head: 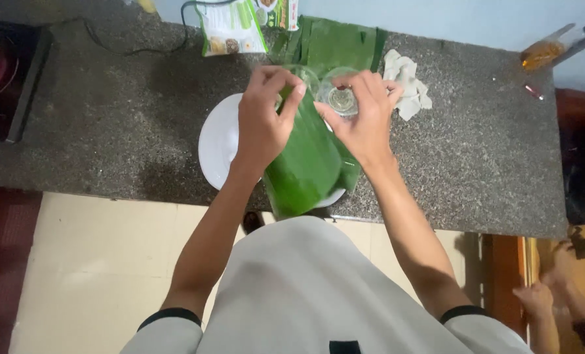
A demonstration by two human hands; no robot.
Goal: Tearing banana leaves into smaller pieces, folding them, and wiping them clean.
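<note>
A green banana leaf (305,167) lies across a white plate (217,141) on the speckled stone counter (476,151). My left hand (263,121) pinches the far edge of the leaf, fingers curled over its top. My right hand (364,115) holds a small clear glass (339,98) just beyond the leaf, fingers wrapped around its rim. A second clear glass rim (305,75) shows between the two hands, partly hidden.
More folded banana leaves (341,42) lie at the counter's back, with a crumpled white cloth (407,82) beside them and printed packets (230,26) to the left. An oil bottle (548,49) lies at the far right. A dark stove (7,78) sits left. Another person's hand (535,298) shows bottom right.
</note>
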